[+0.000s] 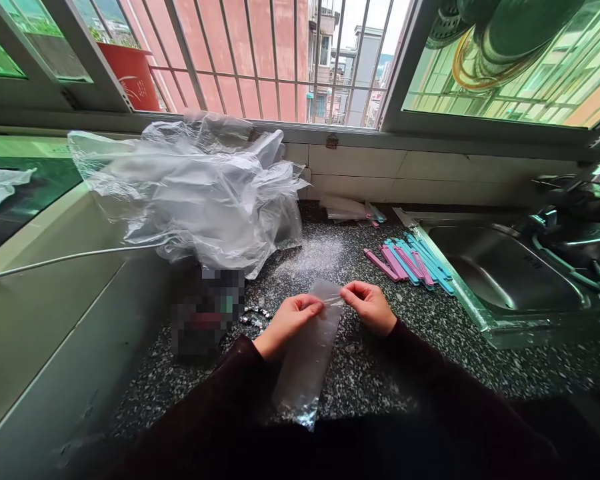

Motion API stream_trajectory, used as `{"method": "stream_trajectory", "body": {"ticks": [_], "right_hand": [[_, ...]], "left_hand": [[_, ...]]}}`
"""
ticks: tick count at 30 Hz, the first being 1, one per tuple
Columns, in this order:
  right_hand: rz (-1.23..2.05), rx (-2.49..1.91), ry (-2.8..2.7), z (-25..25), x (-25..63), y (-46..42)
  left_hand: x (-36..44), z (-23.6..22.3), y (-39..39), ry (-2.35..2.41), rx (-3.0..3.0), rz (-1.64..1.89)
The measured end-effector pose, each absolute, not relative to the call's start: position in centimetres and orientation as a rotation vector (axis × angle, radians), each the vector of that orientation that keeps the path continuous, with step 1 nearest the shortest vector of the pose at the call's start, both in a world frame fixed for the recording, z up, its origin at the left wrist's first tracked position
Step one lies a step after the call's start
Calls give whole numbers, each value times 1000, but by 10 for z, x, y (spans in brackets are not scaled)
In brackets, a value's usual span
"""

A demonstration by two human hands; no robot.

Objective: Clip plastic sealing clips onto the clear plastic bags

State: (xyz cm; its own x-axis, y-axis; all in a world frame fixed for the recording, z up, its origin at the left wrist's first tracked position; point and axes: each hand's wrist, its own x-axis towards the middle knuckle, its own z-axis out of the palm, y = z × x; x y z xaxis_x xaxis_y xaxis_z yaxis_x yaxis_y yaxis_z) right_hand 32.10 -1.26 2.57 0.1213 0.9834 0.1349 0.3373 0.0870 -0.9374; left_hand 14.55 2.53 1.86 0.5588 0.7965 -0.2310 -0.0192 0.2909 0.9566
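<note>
You have a narrow clear plastic sleeve [310, 357] between your hands, its top end at your fingers and its length running toward you, slightly to the left, over the speckled counter [365, 373]. Your left hand [287, 327] pinches it at the left edge just below the top, thumb and fingertips closed on the film. Your right hand [370, 307] pinches the opposite edge close by, thumb and forefinger together on the film, which creases between the two grips. The bottom end hangs free of your fingers, nearest you. To the right and farther off, pink and blue strips [413, 261] lie in a loose pile beside the sink [510, 267]. Far left, a big heap of crumpled clear plastic [205, 190] sits below the barred window [280, 60].
</note>
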Motion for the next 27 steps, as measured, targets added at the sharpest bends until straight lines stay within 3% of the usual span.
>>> {"method": "stream_trajectory", "body": {"ticks": [4,10,27], "right_hand": [[659,-1484,-1413,27,339,-5],[-59,-2049,-1460,31,410,5],[-266,-2580,-1598,33,413,5]], "left_hand": [[144,23,28,828,1168,681],[143,23,32,861,1070,744],[141,24,34,798,815,760]]}}
